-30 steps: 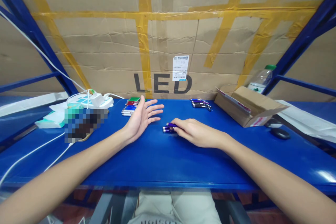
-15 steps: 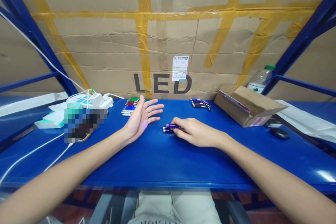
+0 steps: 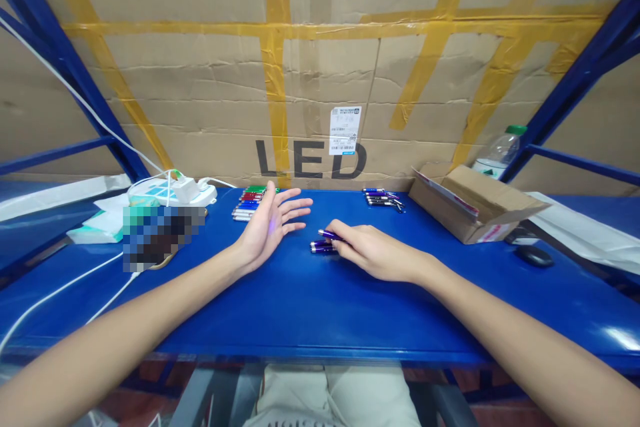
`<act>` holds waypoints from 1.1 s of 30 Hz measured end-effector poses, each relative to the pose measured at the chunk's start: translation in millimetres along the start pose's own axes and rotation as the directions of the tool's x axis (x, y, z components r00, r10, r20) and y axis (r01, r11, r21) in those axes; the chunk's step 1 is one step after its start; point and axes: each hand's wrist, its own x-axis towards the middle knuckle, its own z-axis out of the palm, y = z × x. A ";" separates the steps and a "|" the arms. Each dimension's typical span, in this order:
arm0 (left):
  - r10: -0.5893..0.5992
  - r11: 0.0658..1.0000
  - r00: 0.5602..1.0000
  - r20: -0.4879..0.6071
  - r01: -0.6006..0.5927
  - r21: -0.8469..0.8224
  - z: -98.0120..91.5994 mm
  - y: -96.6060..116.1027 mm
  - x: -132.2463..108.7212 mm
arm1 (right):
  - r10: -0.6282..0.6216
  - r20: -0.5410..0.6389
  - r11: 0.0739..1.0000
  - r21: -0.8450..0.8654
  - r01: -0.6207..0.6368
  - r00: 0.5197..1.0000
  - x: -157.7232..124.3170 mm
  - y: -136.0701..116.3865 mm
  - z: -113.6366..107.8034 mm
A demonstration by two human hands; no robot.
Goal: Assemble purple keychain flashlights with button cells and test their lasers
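My right hand (image 3: pixel 367 248) is closed on a purple penlight (image 3: pixel 327 235), its silver tip pointing left. Two more purple penlights (image 3: pixel 320 247) lie on the blue table right below it, partly hidden by my fingers. My left hand (image 3: pixel 270 221) is held up with the fingers spread and the palm turned to the right, holding nothing. A violet light spot shows on that palm. Behind the left hand lies a row of green, red, blue and silver penlights (image 3: pixel 246 207), partly covered by it. Another group of blue and black penlights (image 3: pixel 377 200) lies at the back, right of centre.
An open cardboard box (image 3: pixel 463 210) stands at the right, with a black mouse (image 3: pixel 533 255) in front and a plastic bottle (image 3: pixel 500 150) behind. At the left are a white power strip (image 3: pixel 200 195), cables and a blurred-out phone (image 3: pixel 163 240). Taped cardboard (image 3: pixel 210 100) closes off the back.
My right hand has lifted the purple penlight slightly, away from the two lying on the table. The violet spot on my left palm has shifted slightly upward. The left hand stays in place.
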 end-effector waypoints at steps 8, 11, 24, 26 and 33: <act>0.006 1.000 1.000 -0.015 -0.006 0.020 0.7 0.1 -1.4 | 0.032 -0.006 0.994 -0.102 -0.032 0.999 1.0 0.9 0.6; 0.011 1.000 1.000 -0.018 -0.011 0.024 1.0 0.1 -1.6 | 0.031 0.005 0.993 -0.116 -0.030 1.000 1.4 0.2 0.7; 0.007 1.000 1.000 -0.015 -0.007 0.027 1.5 1.3 -1.5 | 0.044 0.037 0.991 -0.126 -0.039 0.998 1.5 -2.3 -0.1; 0.006 1.000 1.000 -0.016 -0.005 0.027 1.1 1.1 -1.4 | 0.034 0.033 0.992 -0.120 -0.030 0.999 1.1 -2.5 -0.7; 0.001 1.000 1.000 -0.006 -0.001 0.026 0.3 0.7 -1.0 | 0.001 0.018 0.996 -0.089 0.001 1.000 0.2 -1.0 -1.8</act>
